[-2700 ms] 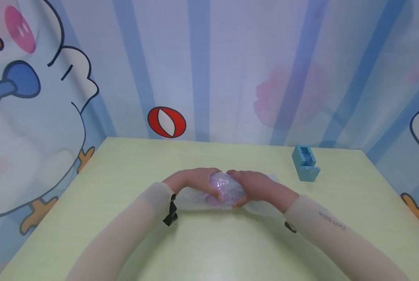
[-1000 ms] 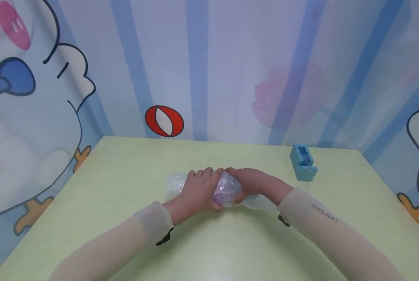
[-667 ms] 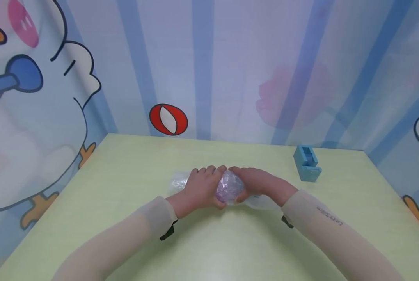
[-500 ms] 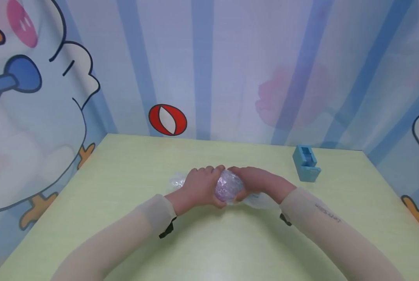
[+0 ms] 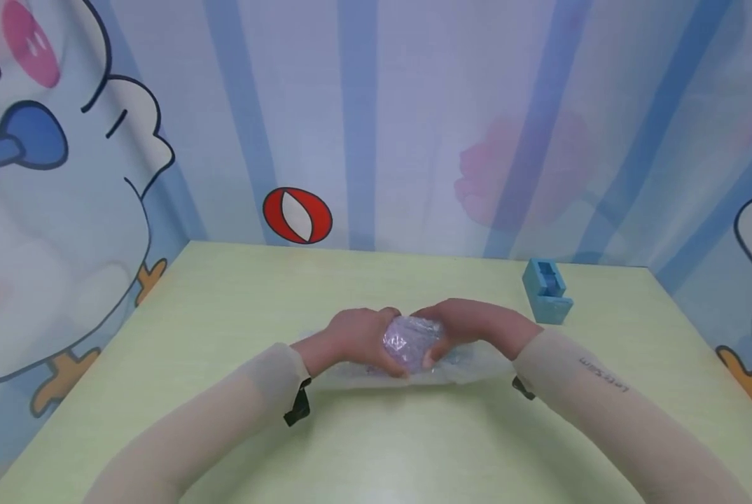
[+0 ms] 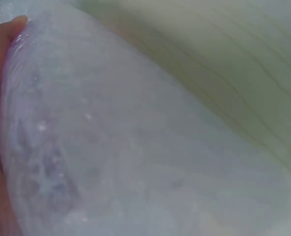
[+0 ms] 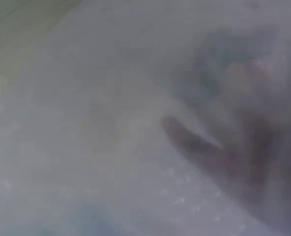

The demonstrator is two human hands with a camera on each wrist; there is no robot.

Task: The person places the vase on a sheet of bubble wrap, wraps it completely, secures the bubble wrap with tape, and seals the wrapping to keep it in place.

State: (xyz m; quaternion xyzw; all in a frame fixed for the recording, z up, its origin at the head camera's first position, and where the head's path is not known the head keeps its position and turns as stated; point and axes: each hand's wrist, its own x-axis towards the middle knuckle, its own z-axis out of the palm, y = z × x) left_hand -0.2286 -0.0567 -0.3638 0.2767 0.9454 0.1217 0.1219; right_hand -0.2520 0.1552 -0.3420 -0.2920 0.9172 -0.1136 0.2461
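Observation:
A rounded, purplish bundle in clear plastic wrap sits at the middle of the table, between both hands. From its left side my left hand grips it, thumb in front and fingers over the back. On the right, my right hand holds it the same way, thumb against the near face. Loose film spreads out below both palms. In the left wrist view, the wrap fills most of the picture, with fingers curled on its left edge. Hazy film blurs the right wrist view, where a thumb shows dimly. What the wrap encloses cannot be made out.
A light blue tape dispenser stands at the back right of the pale yellow table. Behind the table hangs a striped cloth backdrop with cartoon prints.
The left hand has turned from lying over the top to gripping the left side, its thumb lower. More loose film now shows in front and to the right. The dispenser stays put.

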